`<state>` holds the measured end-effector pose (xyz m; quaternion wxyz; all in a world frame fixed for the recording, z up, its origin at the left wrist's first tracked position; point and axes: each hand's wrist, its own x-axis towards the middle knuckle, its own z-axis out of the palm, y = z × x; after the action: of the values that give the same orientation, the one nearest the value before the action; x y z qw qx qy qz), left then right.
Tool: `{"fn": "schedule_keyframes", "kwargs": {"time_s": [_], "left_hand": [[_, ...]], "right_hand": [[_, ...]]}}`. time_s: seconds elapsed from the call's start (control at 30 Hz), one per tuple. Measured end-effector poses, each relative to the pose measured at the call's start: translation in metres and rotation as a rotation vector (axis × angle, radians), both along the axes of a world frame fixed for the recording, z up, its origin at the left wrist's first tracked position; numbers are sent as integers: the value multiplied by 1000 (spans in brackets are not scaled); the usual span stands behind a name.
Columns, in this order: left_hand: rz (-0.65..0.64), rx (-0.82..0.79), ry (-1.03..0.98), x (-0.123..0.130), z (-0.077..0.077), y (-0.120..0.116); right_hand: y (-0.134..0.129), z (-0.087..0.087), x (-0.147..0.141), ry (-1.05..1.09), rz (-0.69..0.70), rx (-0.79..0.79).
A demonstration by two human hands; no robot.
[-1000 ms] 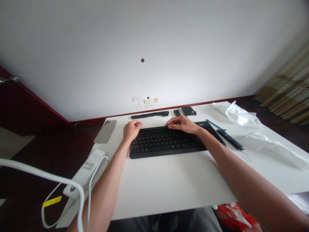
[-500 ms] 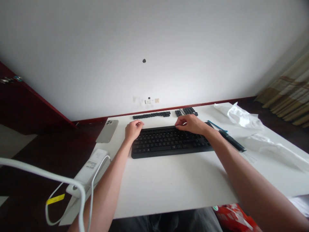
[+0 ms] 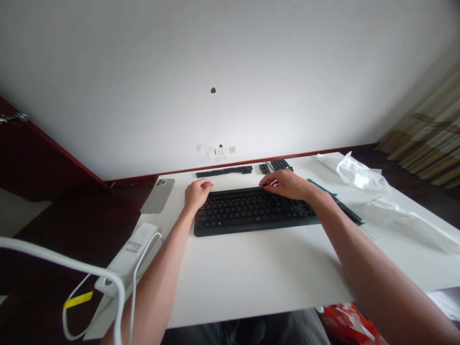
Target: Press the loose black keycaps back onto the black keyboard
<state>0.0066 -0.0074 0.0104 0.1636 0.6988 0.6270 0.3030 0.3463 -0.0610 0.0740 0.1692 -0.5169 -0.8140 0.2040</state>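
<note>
Curled left hand (image 3: 195, 195), fingertips together, perhaps to steady black keyboard (image 3: 244, 211) just below fingers; seemingly pinched tiny dark piece (image 3: 265, 185) in right hand (image 3: 287, 184); had loose keys (image 3: 224, 171) beyond fingertips, likely for reach

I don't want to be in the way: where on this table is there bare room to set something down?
The widest bare patch of the white table lies between the keyboard and the near edge. A slim strip runs behind the keyboard, before the loose keycaps. Crowded: the left side, with phone and white block, and the right, with crumpled white plastic.
</note>
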Motion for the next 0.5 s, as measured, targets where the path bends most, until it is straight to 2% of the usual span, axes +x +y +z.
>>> {"fn": "schedule_keyframes", "kwargs": {"time_s": [0.17, 0.27, 0.37, 0.5], "left_hand": [[5, -5, 8, 0, 0, 0], [5, -12, 14, 0, 1, -1], [8, -11, 12, 0, 2, -1], [6, -11, 7, 0, 1, 0]], "right_hand": [[-5, 10, 0, -27, 45, -60], [-7, 14, -1, -50, 27, -163], [-8, 15, -2, -49, 17, -234], [-9, 12, -3, -34, 1, -241]]}}
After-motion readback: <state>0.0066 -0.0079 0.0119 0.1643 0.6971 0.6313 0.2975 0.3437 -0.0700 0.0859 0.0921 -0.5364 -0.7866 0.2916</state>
